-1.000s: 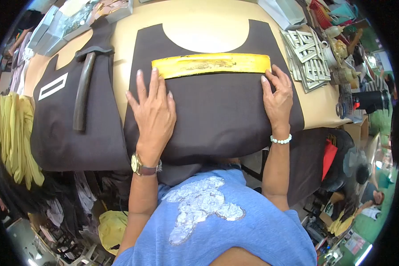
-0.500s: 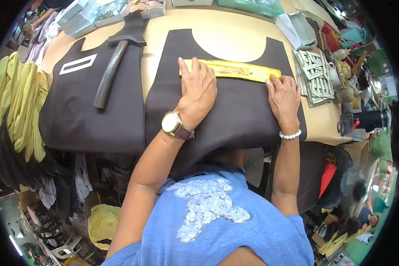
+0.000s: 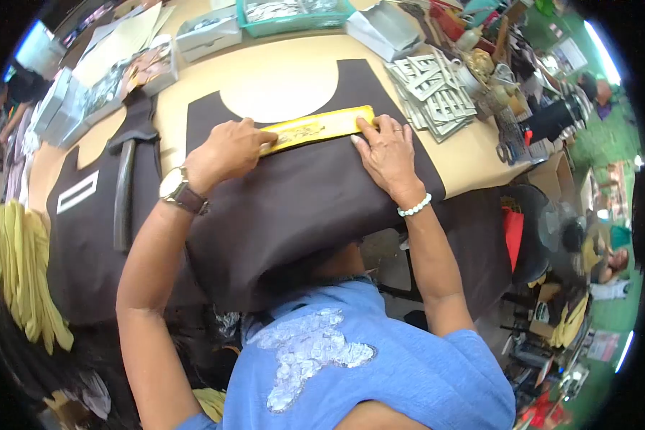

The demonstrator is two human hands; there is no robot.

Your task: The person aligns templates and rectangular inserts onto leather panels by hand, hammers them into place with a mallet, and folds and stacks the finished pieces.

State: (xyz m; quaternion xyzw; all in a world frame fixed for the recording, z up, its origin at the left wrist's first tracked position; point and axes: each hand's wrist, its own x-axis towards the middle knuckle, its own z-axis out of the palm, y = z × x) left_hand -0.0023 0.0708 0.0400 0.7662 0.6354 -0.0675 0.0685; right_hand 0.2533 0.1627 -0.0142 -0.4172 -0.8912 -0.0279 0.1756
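A yellow strip [image 3: 315, 130] with dark smudges lies across a dark cloth piece [image 3: 301, 186] that has a curved neckline. My left hand [image 3: 233, 149] is closed at the strip's left end, its fingertips curled on the edge. At the right end, my right hand [image 3: 388, 152] presses the strip with thumb and index finger while its other fingers stay apart. To the left, a hammer [image 3: 124, 186] rests on another dark cloth piece [image 3: 86, 236], beside a white rectangular frame [image 3: 77, 191].
White frames [image 3: 433, 93] are piled on the right. Boxes [image 3: 209, 34] and a green basket [image 3: 294, 18] line the table's back. Yellow cloths [image 3: 14, 265] hang at far left. A black cylinder [image 3: 552, 120] and scissors [image 3: 507, 153] are at the right edge.
The view has shifted and turned. My left hand has gone from spread fingers to curled ones at the strip's left end. The strip now slants up to the right, with my right hand still on it.
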